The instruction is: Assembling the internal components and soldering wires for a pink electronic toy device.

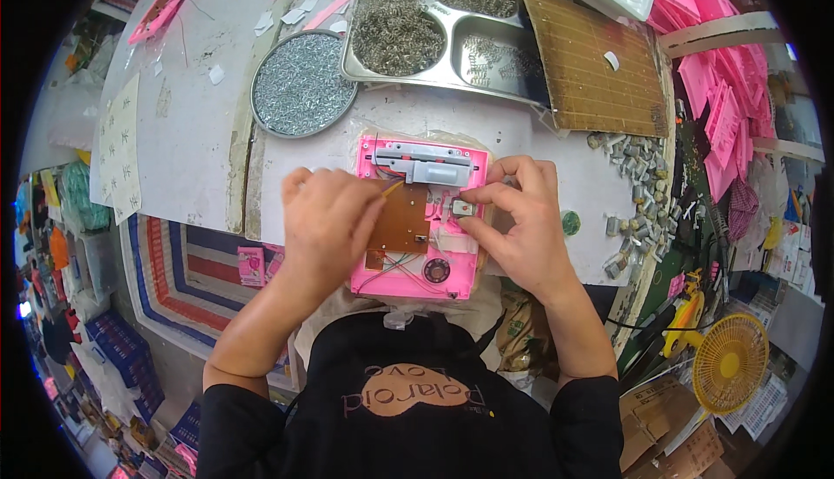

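From here, the open pink case (369, 284) sits at the table's (295, 159) near edge. The right hand (532, 218) pinches a small motor (463, 208) at its right; the left hand (328, 223) curls nearly closed, its hold unclear to me.

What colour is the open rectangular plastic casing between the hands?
The casing is pink, best seen in head view.

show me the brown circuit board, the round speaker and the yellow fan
Brown circuit board (400, 221): head view, bare middle.
Round speaker (436, 270): head view, its centre.
Yellow fan (731, 363): head view, grille's middle.
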